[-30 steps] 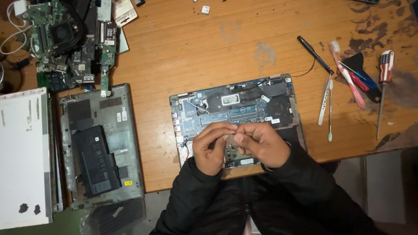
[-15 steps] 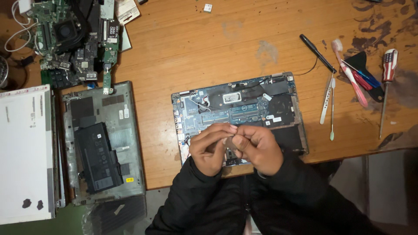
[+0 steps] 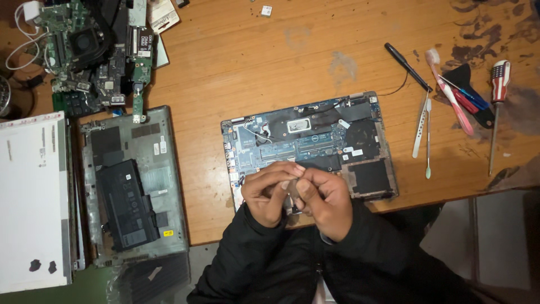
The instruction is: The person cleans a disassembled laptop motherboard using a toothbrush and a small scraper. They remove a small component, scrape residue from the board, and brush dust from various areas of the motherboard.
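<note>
A worn orange-brown wooden desk (image 3: 253,62), stained dark at its far right corner, is carrying everything, and its near edge is running just under the wrists, with grey floor showing below it to the right. The left hand (image 3: 269,191) and the right hand (image 3: 322,200) are meeting fingertip to fingertip over the near edge of one opened laptop base (image 3: 315,141), pinching between them a small metal part (image 3: 292,198) too hidden to identify; both hands are curled narrow around it. Just beyond the fingers the laptop's exposed board and black patches are lying flat. Well to the left of the left hand a second, grey laptop shell (image 3: 132,180) with a black battery is sitting, and further left a white panel (image 3: 31,197) is overhanging the desk's near edge. Beyond that shell, one loose green circuit board (image 3: 90,50) with a fan is lying among white cables. To the right of the right hand, a bare strip of desk is giving room, then a row of tools: one black-handled screwdriver (image 3: 408,66), two thin metal picks (image 3: 422,126), one pink toothbrush (image 3: 450,93) and one screwdriver with a striped handle (image 3: 498,95). Far beyond the hands the desk is lying mostly open.
</note>
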